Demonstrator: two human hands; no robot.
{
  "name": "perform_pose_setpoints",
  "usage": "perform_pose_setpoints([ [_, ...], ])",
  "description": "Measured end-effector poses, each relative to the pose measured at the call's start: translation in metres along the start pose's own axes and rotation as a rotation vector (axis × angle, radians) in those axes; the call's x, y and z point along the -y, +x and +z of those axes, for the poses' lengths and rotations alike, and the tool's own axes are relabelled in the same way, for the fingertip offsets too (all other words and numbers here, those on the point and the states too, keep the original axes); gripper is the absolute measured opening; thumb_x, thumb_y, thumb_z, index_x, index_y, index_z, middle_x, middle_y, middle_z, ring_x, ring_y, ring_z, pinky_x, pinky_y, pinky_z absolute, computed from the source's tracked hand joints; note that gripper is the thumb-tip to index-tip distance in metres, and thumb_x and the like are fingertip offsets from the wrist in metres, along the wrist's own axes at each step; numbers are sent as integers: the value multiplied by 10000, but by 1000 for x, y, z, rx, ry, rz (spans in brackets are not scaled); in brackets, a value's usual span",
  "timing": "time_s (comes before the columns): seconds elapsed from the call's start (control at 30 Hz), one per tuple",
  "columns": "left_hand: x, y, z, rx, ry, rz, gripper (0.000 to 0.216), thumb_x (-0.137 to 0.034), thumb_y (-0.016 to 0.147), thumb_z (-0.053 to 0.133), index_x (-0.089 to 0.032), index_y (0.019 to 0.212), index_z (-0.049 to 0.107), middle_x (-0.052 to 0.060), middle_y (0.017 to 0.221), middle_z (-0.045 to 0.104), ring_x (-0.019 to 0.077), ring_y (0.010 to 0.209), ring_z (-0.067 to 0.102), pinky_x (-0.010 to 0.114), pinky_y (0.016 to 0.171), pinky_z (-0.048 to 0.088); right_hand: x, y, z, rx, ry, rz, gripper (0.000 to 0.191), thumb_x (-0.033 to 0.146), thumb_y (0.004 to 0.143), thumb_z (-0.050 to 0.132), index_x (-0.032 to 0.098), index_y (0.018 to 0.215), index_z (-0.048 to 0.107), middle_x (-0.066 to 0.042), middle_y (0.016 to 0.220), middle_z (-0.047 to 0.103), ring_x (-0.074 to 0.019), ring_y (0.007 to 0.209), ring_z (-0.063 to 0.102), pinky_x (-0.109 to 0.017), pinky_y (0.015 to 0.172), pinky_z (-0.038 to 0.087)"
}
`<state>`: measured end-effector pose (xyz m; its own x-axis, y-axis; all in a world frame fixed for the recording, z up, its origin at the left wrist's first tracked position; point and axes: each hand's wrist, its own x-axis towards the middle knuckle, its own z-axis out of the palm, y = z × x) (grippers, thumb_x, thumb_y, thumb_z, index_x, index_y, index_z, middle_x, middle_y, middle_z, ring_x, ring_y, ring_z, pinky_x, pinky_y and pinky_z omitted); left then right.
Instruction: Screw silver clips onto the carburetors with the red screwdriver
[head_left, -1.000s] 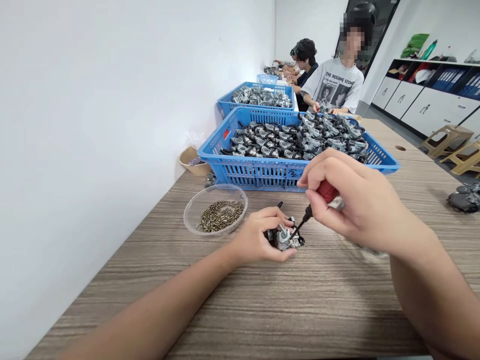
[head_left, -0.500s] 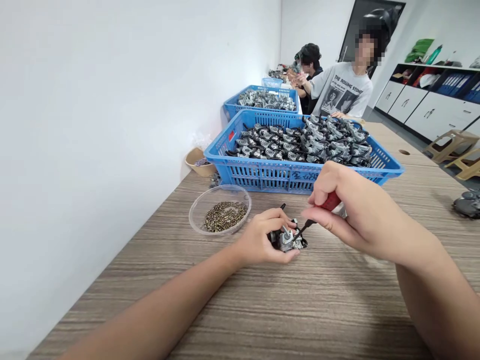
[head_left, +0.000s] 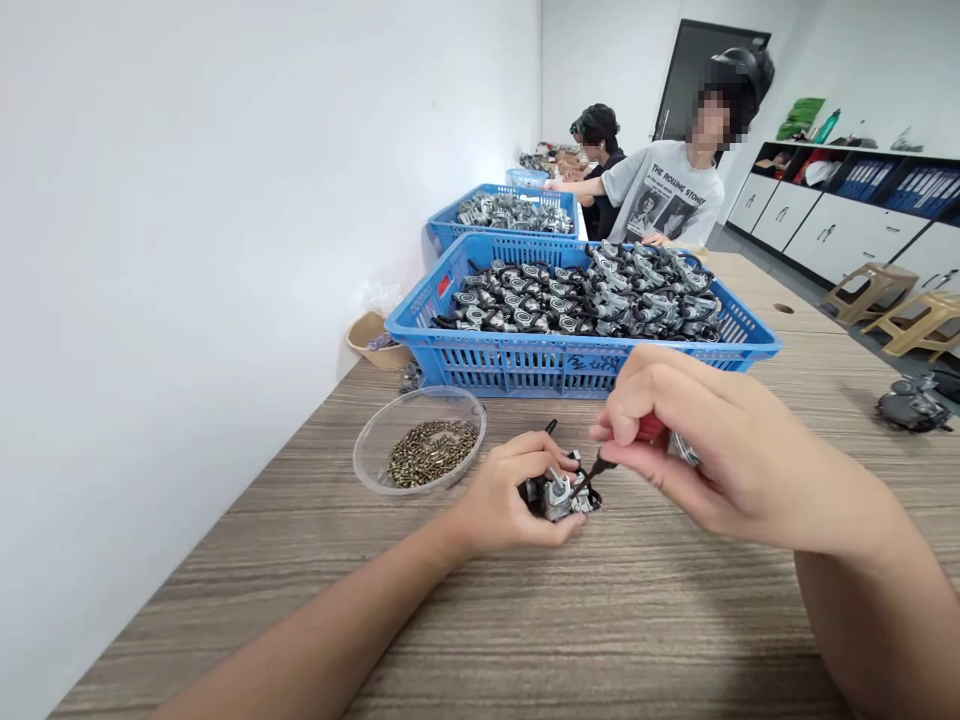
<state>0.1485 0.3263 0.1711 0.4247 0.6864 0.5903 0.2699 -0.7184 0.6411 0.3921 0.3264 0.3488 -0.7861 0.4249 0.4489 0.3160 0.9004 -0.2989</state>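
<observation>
My left hand (head_left: pixel 499 500) is wrapped round a small metal carburetor (head_left: pixel 556 499) with black fittings, keeping it on the wood-grain table. In my right hand (head_left: pixel 697 440) is a screwdriver with a red handle (head_left: pixel 650 429), gripped between thumb and fingers. Its dark shaft slants down to the left, and the tip meets the top of the carburetor; the exact contact spot is too small to make out. Left of my left hand, a clear round plastic bowl (head_left: pixel 362 462) holds many small brass-coloured screws.
A blue crate (head_left: pixel 510 378) full of carburetors stands just beyond my hands. Behind it are a second blue crate (head_left: pixel 442 232) and a person in a grey shirt (head_left: pixel 664 195). A brown bowl (head_left: pixel 369 335) sits by the wall; another carburetor (head_left: pixel 911 405) lies far right.
My view has shifted, so the table scene sits slightly lower and further left. Both hands keep their grips, with the screwdriver on the carburetor. The grey-shirted person's arm now stretches toward the rear crate.
</observation>
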Motion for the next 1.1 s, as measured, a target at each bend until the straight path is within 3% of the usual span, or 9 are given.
perform_pose_setpoints([
  [0.1, 0, -1, 0, 9, 1, -15, 333, -325, 777, 921, -198, 1057, 795, 90, 1079, 823, 264, 980, 816, 377, 895, 673, -3, 3, 7, -131, -276, -95, 229, 299, 1113, 641, 220, 919, 547, 62, 771, 531, -86, 594, 446, -256, 526, 320],
  [0.2, -1, -2, 1, -8, -8, -27, 300, -318, 770, 914, -202, 1016, 789, 70, 1049, 814, 242, 941, 807, 362, 878, 659, -2, 3, 9, -181, -460, -110, 255, 345, 1098, 647, 221, 901, 542, 77, 697, 534, -99, 543, 450, -286, 500, 295],
  [0.33, -2, -1, 2, -42, -9, -24, 273, -319, 751, 919, -202, 943, 763, 54, 1014, 809, 223, 911, 790, 337, 865, 653, 7, -1, 0, -27, -144, -10, 49, 203, 1045, 502, 188, 1071, 541, -50, 1033, 698, -160, 844, 676, -291, 652, 504],
  [0.4, -3, 0, 2, -49, 5, -20, 248, -330, 761, 908, -204, 918, 763, 43, 978, 799, 212, 876, 774, 323, 831, 652, 10, -3, -5, 61, 86, 8, 163, 93, 1002, 474, 198, 1118, 522, -72, 1196, 712, -156, 1001, 705, -287, 794, 571],
  [0.5, -3, 0, 2, -50, 25, -17, 217, -339, 789, 881, -203, 916, 769, 34, 941, 787, 205, 842, 764, 313, 798, 651, 7, -4, -5, 95, 231, -4, 151, 98, 1069, 544, 214, 1166, 548, -20, 1180, 752, -116, 1004, 723, -242, 856, 574],
  [0.63, 0, -1, 1, -17, 32, -2, 262, -326, 783, 891, -201, 987, 785, 64, 1045, 816, 243, 946, 799, 356, 883, 667, -8, -1, 8, -61, 85, -53, 69, 259, 1127, 662, 200, 1158, 645, 30, 994, 743, -68, 801, 668, -193, 707, 498],
  [0.8, 1, -1, 0, 22, 53, -41, 274, -325, 758, 904, -209, 979, 789, 63, 1051, 809, 255, 962, 794, 361, 866, 669, -18, 3, 20, -276, -305, -197, 337, 528, 1084, 704, 211, 969, 697, 65, 729, 634, -109, 582, 492, -306, 557, 365],
  [0.97, -2, 1, 0, 5, 14, -41, 250, -281, 763, 897, -212, 966, 770, 45, 1044, 809, 225, 945, 788, 339, 882, 663, -7, 5, 12, -106, -40, -100, 314, 239, 1117, 434, 81, 1235, 678, -130, 1188, 726, -184, 963, 688, -333, 821, 562],
  [1.1, -1, -1, 0, -32, 24, -34, 273, -297, 731, 918, -221, 940, 760, 28, 989, 806, 223, 909, 775, 346, 882, 666, 3, 5, 6, 0, 253, -83, 358, 86, 1072, 421, 46, 1351, 642, -176, 1365, 665, -181, 1273, 640, -304, 1071, 557],
])
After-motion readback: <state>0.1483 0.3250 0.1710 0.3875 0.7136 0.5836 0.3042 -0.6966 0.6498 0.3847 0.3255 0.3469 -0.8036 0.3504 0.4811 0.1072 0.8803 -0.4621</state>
